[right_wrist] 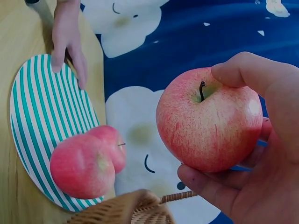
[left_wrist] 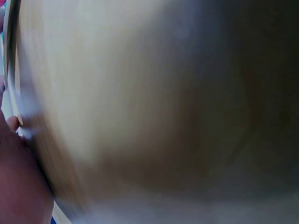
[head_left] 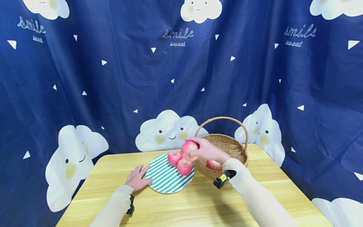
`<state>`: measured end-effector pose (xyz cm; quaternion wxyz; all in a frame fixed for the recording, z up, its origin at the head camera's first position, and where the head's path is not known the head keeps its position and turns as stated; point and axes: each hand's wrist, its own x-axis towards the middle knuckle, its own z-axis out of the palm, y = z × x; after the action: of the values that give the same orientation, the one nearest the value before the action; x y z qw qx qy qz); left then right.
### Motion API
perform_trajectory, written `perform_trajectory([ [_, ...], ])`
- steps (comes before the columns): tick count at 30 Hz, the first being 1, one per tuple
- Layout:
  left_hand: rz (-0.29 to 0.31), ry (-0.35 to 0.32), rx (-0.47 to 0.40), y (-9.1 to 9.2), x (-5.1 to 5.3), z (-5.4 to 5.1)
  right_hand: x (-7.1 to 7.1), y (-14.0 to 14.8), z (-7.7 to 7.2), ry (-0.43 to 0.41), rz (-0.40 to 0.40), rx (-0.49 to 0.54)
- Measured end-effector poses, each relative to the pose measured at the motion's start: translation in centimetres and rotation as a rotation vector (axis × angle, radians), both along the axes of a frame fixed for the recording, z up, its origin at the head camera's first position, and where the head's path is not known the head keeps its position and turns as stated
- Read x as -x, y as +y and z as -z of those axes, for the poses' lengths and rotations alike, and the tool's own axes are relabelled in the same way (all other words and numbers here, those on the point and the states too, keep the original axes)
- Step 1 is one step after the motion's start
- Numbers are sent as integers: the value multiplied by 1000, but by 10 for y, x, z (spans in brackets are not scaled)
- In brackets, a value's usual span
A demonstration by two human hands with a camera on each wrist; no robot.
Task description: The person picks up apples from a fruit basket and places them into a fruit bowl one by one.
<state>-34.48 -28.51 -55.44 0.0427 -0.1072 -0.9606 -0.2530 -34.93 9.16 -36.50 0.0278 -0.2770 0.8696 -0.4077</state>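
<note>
My right hand [head_left: 208, 150] holds a red apple [right_wrist: 210, 119] between thumb and fingers, raised above the right part of a round green-and-white striped mat [head_left: 167, 181]. Two more apples lie on that mat, one [head_left: 174, 158] farther back and the other [head_left: 184, 167] nearer to me. Just right of the mat stands a wicker basket [head_left: 224, 143] with a tall handle; an apple [head_left: 214, 165] shows inside it, partly hidden by my right forearm. At the mat's left edge my left hand [head_left: 138, 179] rests with fingers spread, its thumb on the rim.
Everything stands on a light wooden table [head_left: 181, 209]. Behind its back edge hangs a dark blue curtain [head_left: 122, 78] printed with smiling clouds. The basket's handle [head_left: 221, 118] rises beside my right hand. The left wrist view is mostly a blurred tabletop.
</note>
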Motion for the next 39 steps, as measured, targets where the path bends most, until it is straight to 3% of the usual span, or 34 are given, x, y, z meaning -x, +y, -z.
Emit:
perform_trajectory([
  [7, -30, -44, -9, -2, 6, 5, 6, -15, 3, 8, -6, -23],
  [17, -35, -42, 22, -2, 9, 5, 11, -31, 6, 24, -54, 15],
  [24, -29, -36, 18, 0, 5, 3, 14, -41, 12, -15, -60, 23],
  [31, -32, -37, 34, -5, 10, 11, 21, -53, 25, -67, -61, 46],
  [39, -34, -22, 33, -6, 13, 15, 27, -66, 33, -9, -98, -11],
])
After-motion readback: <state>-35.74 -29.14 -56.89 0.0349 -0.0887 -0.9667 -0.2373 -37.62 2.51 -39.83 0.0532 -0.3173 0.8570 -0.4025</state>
